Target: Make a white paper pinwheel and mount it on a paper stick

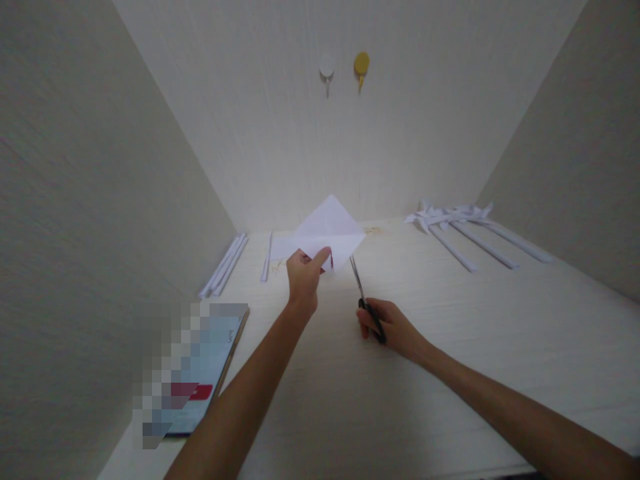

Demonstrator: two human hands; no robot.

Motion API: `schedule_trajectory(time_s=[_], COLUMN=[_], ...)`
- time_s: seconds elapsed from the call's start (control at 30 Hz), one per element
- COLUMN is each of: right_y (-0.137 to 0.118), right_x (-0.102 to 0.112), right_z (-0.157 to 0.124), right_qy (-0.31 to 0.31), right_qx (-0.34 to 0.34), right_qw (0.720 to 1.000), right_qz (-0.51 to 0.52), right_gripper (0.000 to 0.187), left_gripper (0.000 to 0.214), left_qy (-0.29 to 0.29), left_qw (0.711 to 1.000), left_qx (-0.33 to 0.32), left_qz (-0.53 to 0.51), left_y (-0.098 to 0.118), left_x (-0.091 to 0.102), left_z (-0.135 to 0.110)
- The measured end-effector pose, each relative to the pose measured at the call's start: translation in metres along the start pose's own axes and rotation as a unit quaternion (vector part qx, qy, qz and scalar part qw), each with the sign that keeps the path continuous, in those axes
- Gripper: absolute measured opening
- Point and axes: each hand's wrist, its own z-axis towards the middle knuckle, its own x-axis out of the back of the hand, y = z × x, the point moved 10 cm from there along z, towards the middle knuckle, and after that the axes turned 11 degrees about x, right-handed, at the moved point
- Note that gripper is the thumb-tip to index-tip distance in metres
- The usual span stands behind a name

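Pinched in my left hand (305, 277) is a square piece of white paper (330, 217), held up by its lower corner above the table. Its lower edge is partly hidden by my fingers and thumb. A pair of scissors (369, 310) with black handles is in my right hand (390, 327), the fingers in the loops. The blades point up and away, close to the paper's right side but apart from it. Behind the held piece, more white paper (281, 247) lies on the table, with a thin rolled paper stick (267, 257) at its left.
Several white paper rolls (225, 263) lie along the left wall. At the back right are paper pinwheel-like shapes (450, 215) with paper sticks (483, 245). A tablet (210, 360) lies at left beside my forearm. A white hook (327, 67) and a yellow hook (361, 65) hang on the wall.
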Motion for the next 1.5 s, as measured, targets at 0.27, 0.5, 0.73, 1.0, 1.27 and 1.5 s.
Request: schedule_trajectory(time_s=[0.27, 0.5, 0.73, 1.0, 1.27, 1.5], right_y=[0.009, 0.016, 0.013, 0.012, 0.011, -0.001], right_x=[0.002, 0.009, 0.008, 0.011, 0.006, 0.001], right_z=[0.000, 0.001, 0.001, 0.000, 0.001, 0.000], right_qy=[0.025, 0.068, 0.062, 0.078, 0.049, 0.014], right_qx=[-0.011, -0.021, -0.023, -0.025, -0.013, 0.007], right_qw=[0.998, 0.992, 0.993, 0.992, 0.997, 1.000], right_qz=[0.064, 0.104, 0.102, 0.101, 0.061, 0.019], right_gripper=[0.042, 0.041, 0.039, 0.039, 0.040, 0.040], left_gripper=[0.025, 0.020, 0.026, 0.029, 0.018, 0.016], left_qy=[-0.061, -0.081, -0.092, -0.178, -0.103, -0.076], left_qw=[0.998, 0.994, 0.993, 0.975, 0.987, 0.993], left_qx=[0.010, 0.029, 0.062, 0.117, 0.094, 0.077], left_qz=[0.008, 0.070, 0.046, 0.055, 0.076, 0.041], left_y=[-0.002, -0.003, -0.008, -0.013, -0.013, -0.012], left_x=[-0.011, -0.017, -0.019, -0.037, -0.024, -0.021], left_z=[0.000, -0.002, -0.002, -0.015, -0.009, -0.008])
